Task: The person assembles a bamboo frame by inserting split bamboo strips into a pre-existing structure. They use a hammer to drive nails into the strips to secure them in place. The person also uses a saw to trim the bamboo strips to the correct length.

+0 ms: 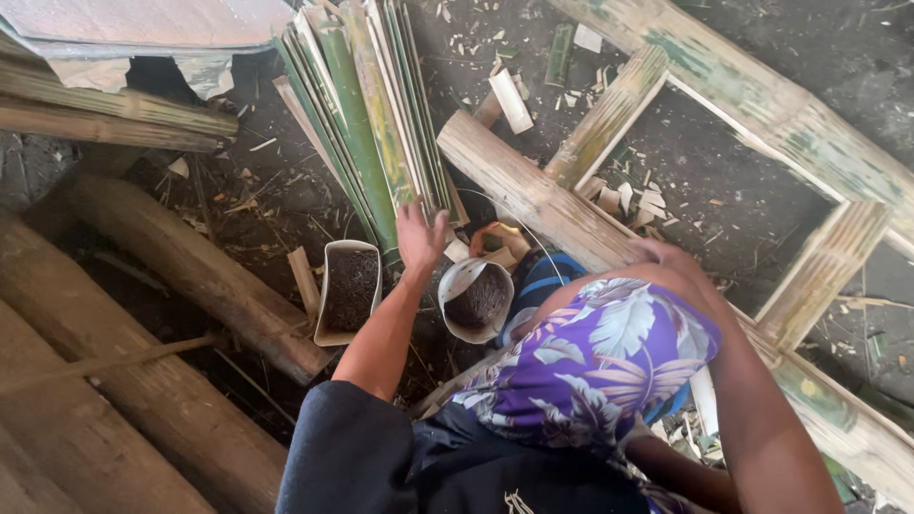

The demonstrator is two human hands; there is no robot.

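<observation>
A person is crouching over a dirt floor (238, 205) littered with bamboo scraps. The left hand (420, 236) is reaching far, fingers spread open, touching the near ends of a bundle of split bamboo slats (367, 105) and gripping nothing. The right hand (666, 255) is resting flat on a bamboo frame (762, 105) at right; its grip cannot be made out. Two cut bamboo cups (349, 290) holding dark material are sitting just near the slats.
</observation>
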